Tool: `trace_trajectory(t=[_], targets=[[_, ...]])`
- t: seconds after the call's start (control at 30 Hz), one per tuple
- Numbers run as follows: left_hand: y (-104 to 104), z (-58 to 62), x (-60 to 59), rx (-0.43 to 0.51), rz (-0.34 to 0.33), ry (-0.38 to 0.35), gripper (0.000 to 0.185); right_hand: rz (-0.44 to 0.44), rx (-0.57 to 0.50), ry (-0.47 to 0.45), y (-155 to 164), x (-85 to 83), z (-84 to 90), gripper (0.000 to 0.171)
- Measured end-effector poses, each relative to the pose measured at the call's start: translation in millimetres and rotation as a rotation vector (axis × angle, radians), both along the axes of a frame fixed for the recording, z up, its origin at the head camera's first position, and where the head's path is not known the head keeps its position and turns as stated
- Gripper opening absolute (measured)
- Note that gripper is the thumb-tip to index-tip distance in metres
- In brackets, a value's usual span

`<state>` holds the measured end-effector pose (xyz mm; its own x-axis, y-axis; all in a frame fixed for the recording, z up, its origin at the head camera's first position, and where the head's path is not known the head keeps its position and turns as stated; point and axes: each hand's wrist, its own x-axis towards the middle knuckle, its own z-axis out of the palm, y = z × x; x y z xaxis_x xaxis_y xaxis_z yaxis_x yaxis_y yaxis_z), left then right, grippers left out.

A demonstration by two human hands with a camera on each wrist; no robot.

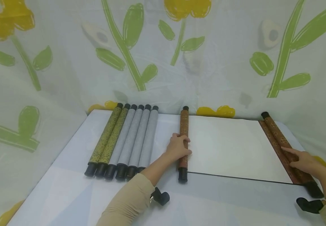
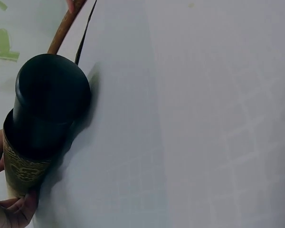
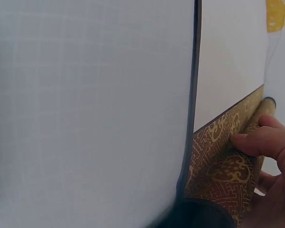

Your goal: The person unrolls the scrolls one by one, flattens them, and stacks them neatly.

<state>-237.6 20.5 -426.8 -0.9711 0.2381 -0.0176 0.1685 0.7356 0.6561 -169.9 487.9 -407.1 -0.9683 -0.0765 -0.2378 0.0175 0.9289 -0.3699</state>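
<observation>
A hanging scroll with brown patterned brocade lies partly unrolled, its blank white sheet (image 1: 230,144) spread flat between two rolled ends. My left hand (image 1: 177,147) grips the left roll (image 1: 184,122) around its middle, thumb on the near side and fingers over the far side. At the other end my right hand (image 1: 304,161) holds the right roll (image 1: 275,128), with the thumb on the brocade in the right wrist view. Black caps finish both rolls; the left roll's near cap (image 2: 52,90) looms large in the left wrist view.
Left of the scroll, several rolled scrolls lie side by side: two green-gold patterned scrolls (image 1: 106,135) and several grey scrolls (image 1: 136,135), all black-capped. They rest on a white table (image 1: 66,191). Behind stands a pale curtain (image 1: 216,69) printed with flowers and leaves.
</observation>
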Motion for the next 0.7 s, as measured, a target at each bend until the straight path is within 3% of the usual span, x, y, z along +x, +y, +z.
trace_trajectory(t=[0.27, 0.53, 0.7], targets=[[-6.6, 1.9, -1.0, -0.004, 0.014, 0.012, 0.038, -0.005, -0.004, -0.001, 0.4, -0.3, -2.2, 0.07], [-15.7, 1.0, -2.9, 0.131, 0.031, -0.063, 0.036, -0.012, -0.025, 0.007, 0.5, 0.6, -3.5, 0.074], [-18.7, 0.5, -3.1, 0.098, 0.041, -0.055, 0.035, -0.017, -0.017, 0.007, 0.5, 0.5, -3.2, 0.072]])
